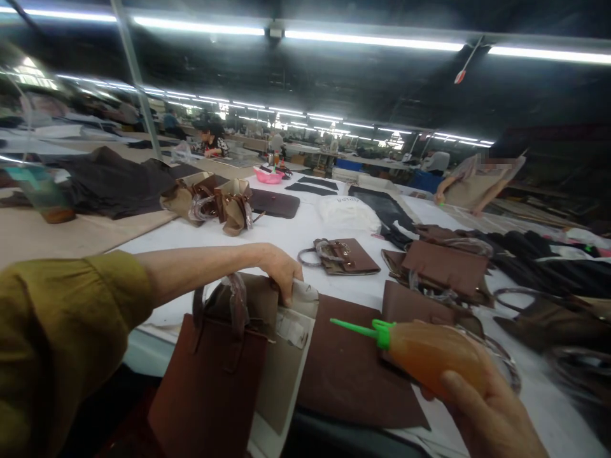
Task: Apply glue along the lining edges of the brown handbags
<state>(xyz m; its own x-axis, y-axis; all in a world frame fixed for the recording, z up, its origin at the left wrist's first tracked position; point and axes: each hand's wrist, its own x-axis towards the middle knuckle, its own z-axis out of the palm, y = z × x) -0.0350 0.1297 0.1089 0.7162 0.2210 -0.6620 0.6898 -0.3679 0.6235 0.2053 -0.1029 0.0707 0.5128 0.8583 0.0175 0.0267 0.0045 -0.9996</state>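
Here, your right hand [487, 391] wraps the amber bottle [429, 353] right of the brown bag [210, 381]; your left hand's [281, 267] fingers pinch its pale flap [306, 296].

Holding a soft amber plastic squeeze bottle with a long green nozzle [434, 356] in the right hand [491, 401]. Touching the pale flap [305, 298] of an upright reddish-brown leather handbag [214, 375] with the left hand [282, 270], fingertips partly hidden. Showing a flat dark-brown leather panel [344, 369] between both hands, and a small brown leather bag with plastic-wrapped handles [360, 254] beyond them.
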